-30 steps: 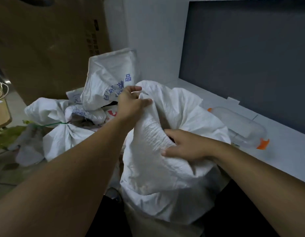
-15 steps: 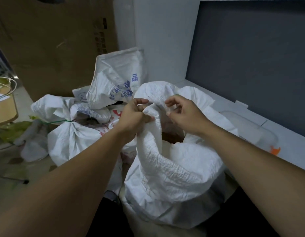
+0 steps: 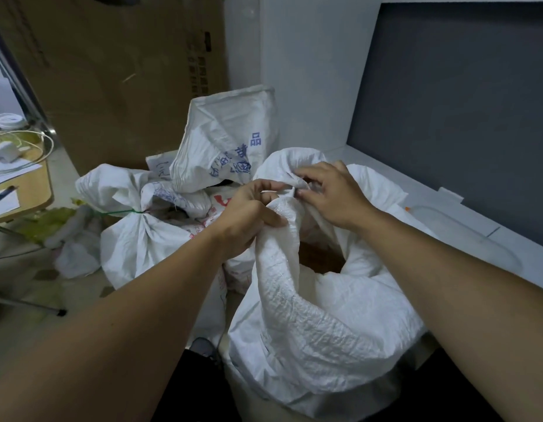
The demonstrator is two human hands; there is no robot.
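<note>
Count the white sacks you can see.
4: open sack held by left hand and right hand; tied sack at left; blue-printed sack behind; red-printed sack between; more may be hidden.

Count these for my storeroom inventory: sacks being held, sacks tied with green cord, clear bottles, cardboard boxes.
Held sack, gripped by left hand and right hand: 1
Green-tied sack: 1
Clear bottle: 1
Cardboard box: 1
Total: 4

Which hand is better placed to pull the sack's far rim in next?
Right, probably. The right hand pinches the far rim of the white sack, while the left hand grips the near rim, steadying it.
</note>
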